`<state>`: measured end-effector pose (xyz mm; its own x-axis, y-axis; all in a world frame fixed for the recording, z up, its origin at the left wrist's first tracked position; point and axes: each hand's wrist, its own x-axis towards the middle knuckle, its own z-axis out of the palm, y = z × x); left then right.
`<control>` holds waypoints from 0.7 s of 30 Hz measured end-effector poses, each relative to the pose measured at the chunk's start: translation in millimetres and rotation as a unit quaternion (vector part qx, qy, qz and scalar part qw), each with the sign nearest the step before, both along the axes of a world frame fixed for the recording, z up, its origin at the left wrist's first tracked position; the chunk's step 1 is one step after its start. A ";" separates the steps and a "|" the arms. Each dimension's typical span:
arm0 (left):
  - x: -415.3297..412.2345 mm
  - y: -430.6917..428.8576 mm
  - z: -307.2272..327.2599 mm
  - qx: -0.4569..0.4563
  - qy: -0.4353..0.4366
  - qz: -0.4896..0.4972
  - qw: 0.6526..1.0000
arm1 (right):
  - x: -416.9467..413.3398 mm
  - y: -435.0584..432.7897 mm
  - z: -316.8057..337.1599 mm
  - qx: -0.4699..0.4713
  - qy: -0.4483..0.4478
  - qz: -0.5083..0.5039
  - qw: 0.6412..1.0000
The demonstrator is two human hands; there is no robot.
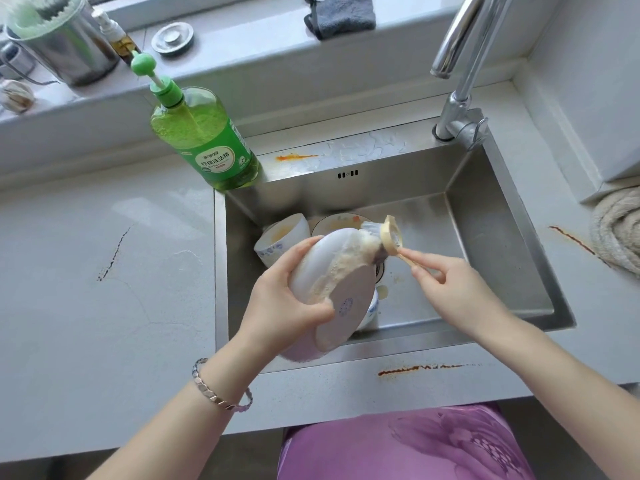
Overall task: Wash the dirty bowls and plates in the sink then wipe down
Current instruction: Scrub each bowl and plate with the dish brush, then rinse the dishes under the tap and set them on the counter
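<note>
My left hand (287, 299) grips a white plate (346, 296) tilted on edge over the steel sink (502, 237), its underside with a blue mark facing me. Foam covers its upper rim. My right hand (450, 285) pinches the wooden handle of a dish brush (384, 237) whose bristles press against the plate's top edge. Behind the plate, a dirty white bowl with blue pattern (280, 240) lies on its side beside a soiled plate (341, 223). Another blue-patterned bowl (370, 311) peeks out under the held plate.
A green dish-soap pump bottle (204, 133) stands at the sink's back left corner. The chrome faucet (460, 67) rises at the back right. A grey cloth (341, 13) hangs on the sill. Orange-brown stains (415, 368) streak the counter; a coiled rope-like mat (620, 230) lies right.
</note>
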<state>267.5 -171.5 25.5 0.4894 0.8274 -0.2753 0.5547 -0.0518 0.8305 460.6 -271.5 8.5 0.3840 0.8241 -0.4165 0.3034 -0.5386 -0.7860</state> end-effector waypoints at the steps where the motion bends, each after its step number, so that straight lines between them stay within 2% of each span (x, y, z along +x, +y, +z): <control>1: 1.7 0.9 -0.5 0.002 0.004 0.002 1.000 | -3.1 -0.4 5.0 0.016 -0.002 0.015 1.000; 4: 7.4 4.5 0.6 0.004 0.007 0.014 1.000 | -14.6 -1.2 21.7 0.055 0.012 0.058 0.997; 6: 11.7 6.8 0.7 -0.002 0.004 0.015 1.000 | -3.1 -0.8 8.3 0.040 0.007 0.029 0.999; 8: 16.3 8.6 -0.1 -0.008 -0.002 0.011 1.000 | 20.5 -0.8 -20.8 -0.044 -0.035 0.007 0.998; 11: 26.5 11.2 -2.2 -0.003 -0.003 0.007 1.000 | 52.2 -15.2 -55.7 -0.226 -0.102 0.082 0.965; 13: 35.5 14.9 -3.8 0.003 0.004 0.012 1.000 | 70.8 -22.1 -67.1 -0.260 -0.141 0.105 0.949; 17: 56.1 26.5 -12.4 0.004 0.016 0.038 0.999 | 124.1 -3.8 -67.8 -0.222 -0.241 0.046 0.944; 21: 73.3 35.8 -21.8 -0.010 0.015 0.087 0.996 | 168.3 41.7 -43.5 -0.115 -0.231 0.026 0.966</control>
<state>340.8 -135.7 3.6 0.3313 0.8932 -0.3039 0.5777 0.0626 0.8138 628.9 -229.8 -35.0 0.5331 0.7539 -0.3840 0.6252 -0.6568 -0.4216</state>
